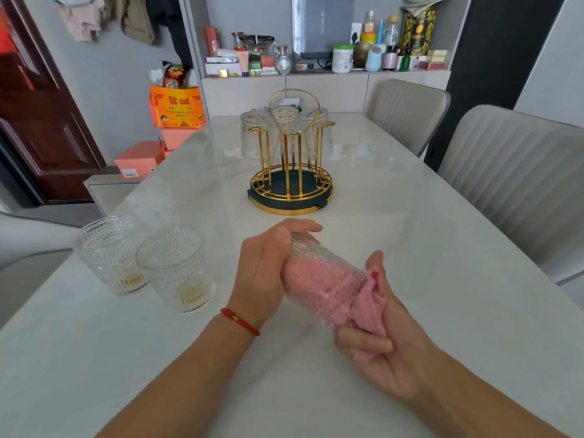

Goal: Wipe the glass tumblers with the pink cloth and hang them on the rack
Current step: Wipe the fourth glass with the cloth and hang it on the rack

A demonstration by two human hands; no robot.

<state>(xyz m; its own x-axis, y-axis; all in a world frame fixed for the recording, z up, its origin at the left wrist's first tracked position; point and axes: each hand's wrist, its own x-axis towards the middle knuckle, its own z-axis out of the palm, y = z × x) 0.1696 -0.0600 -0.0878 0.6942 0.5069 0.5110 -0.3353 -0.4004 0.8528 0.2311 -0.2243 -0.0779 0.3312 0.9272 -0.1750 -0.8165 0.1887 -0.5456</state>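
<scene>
Head view, the only one. Your left hand (265, 267) has its fingers (303, 228) wrapped round the base end of a ribbed glass tumbler (319, 279), held tilted above the table (410, 232), mouth pointing toward your right hand (388, 346). The pink cloth (363, 308) is stuffed inside the glass, its tail spilling out of the mouth; your right fingers (366, 344) are closed on that tail, thumb against the rim.

Handling, my read: glass is rigid, brittle, fairly heavy for its size. The ribs give some grip but a damp wall will be slick, so keep the left hold on the thick base, not the rim. Cloth is soft and bunches; pull it out straight so it doesn't drag the glass from your hand.

Two more beaded tumblers (107, 254) (177, 268) stand upright near the left table edge, just beside each other; touching or not, can't tell. They sit near your left forearm, so watch the elbow.

The gold rack (292, 172) stands mid-table, beyond your hands, with three glasses (255, 137) inverted on its back pegs. The front pegs (292, 162) look free. Path from hands to rack is unobstructed. Thin wire pegs: lower the glass on squarely, don't clip the neighbours.
</scene>
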